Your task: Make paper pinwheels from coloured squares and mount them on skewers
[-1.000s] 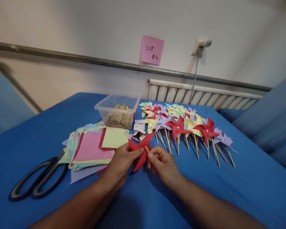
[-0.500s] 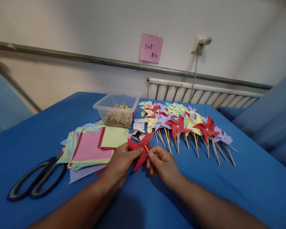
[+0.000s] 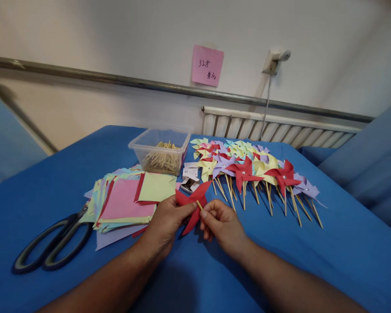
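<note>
Between my hands is a red paper pinwheel (image 3: 200, 196), its folded blades spread. My left hand (image 3: 171, 217) is closed on it, the thumb pressing near its centre. My right hand (image 3: 222, 221) pinches a short wooden stick (image 3: 199, 204), whose upper end lies against the middle of the pinwheel by my left thumb. The rest of the stick is hidden behind my right fingers. Just beyond the pinwheel sits a small open box (image 3: 189, 185) with dark little pieces inside, too small to make out.
A clear plastic tub (image 3: 140, 148) of wooden sticks stands behind. Stacked coloured paper squares (image 3: 125, 200) lie left, with large scissors (image 3: 57, 243) beside them. Several finished pinwheels (image 3: 244, 171) lie in rows at right on the blue cloth (image 3: 280, 269). A radiator (image 3: 244, 121) is behind.
Both hands keep nearly the same hold on the pinwheel and stick. The stick's visible end has shifted very slightly; the whole view has drifted a little.
</note>
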A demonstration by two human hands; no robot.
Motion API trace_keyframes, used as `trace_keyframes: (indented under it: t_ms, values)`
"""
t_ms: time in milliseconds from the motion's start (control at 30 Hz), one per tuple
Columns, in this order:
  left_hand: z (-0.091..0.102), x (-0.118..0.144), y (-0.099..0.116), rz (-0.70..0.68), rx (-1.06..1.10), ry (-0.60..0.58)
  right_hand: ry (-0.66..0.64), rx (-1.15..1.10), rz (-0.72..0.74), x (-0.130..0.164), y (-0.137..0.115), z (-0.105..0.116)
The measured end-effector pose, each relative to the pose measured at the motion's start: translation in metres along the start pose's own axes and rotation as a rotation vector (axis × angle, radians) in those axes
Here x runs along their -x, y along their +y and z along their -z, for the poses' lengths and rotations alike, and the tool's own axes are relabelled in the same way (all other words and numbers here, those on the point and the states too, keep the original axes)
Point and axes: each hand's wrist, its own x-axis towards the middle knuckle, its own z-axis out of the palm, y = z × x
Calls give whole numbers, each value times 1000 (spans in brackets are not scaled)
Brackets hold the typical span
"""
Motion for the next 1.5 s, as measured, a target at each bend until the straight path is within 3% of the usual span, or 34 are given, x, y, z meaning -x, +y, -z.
trace_keyframes:
  t_ms: [900, 1500]
  values:
    - [1, 0, -1, -4, -28, 22, 21, -61, -9, -2, -2, -1]
    - [-2, 1, 7, -72, -111, 153, 10, -40, -25, -4, -4, 2]
